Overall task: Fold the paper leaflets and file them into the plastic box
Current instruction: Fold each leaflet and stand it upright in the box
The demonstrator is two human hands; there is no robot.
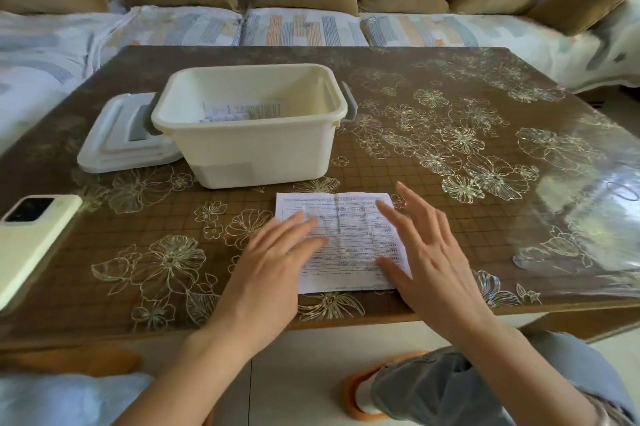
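1 leaflet (341, 238) lies flat by the surface's (485, 228) near edge, just before 1 plastic box (249, 148) holding folded leaflets (242, 110). Left hand (273, 259) rests flat on it; right hand (426, 259), fingers spread, covers its right edge. Bare surface runs rightward; 1 lid (121, 134) and 1 phone (31, 235) sit left
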